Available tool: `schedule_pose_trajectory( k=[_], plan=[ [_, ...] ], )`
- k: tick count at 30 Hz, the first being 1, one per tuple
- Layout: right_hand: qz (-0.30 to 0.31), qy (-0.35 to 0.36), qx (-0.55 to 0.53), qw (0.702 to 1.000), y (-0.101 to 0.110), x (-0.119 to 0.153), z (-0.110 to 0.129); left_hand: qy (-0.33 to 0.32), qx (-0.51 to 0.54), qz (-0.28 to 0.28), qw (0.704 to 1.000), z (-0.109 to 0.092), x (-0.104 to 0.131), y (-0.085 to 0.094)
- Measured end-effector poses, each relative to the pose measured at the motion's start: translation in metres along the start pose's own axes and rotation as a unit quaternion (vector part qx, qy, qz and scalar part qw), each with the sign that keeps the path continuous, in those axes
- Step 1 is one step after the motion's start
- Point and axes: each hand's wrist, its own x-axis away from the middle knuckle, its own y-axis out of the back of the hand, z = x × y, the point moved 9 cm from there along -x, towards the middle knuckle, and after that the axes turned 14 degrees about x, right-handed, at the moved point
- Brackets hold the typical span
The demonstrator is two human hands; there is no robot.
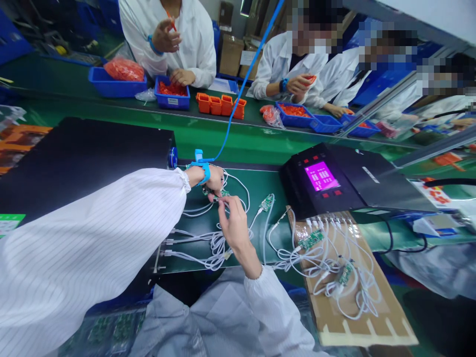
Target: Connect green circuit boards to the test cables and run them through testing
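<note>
Over the green bench, my left hand [214, 179] is closed round a green circuit board [225, 194], whose edges show beside the fingers. A blue wrist strap [204, 172] with a blue cord is on that wrist. My right hand [235, 223] meets it from below, thumb and finger pinched at a small pale cable plug [215, 199] by the board's edge; the exact contact is partly hidden. White cables [219, 245] lie coiled under my right hand. To its right, another circuit board [266, 202] rests on the bench with a cable plugged in.
A black tester with a lit pink screen [322, 176] stands right; a black box [111, 148] stands left. Cabled boards [311, 239] lie on and beside a cardboard sheet [357, 322]. Across the bench, co-workers handle orange parts near blue bins [173, 102].
</note>
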Motion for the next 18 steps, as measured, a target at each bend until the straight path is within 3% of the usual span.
schedule_pose_trajectory(
  k=[3,18],
  plan=[
    [0.0,-0.008,0.0,1.0,-0.0016,0.0002,0.0,0.021,-0.052,-0.01,0.998,0.0,0.0022,-0.0001],
    [-0.006,-0.006,0.016,1.0,-0.0052,0.0015,0.0009,0.009,-0.031,-0.017,0.999,-0.0034,0.0001,0.001]
  ],
)
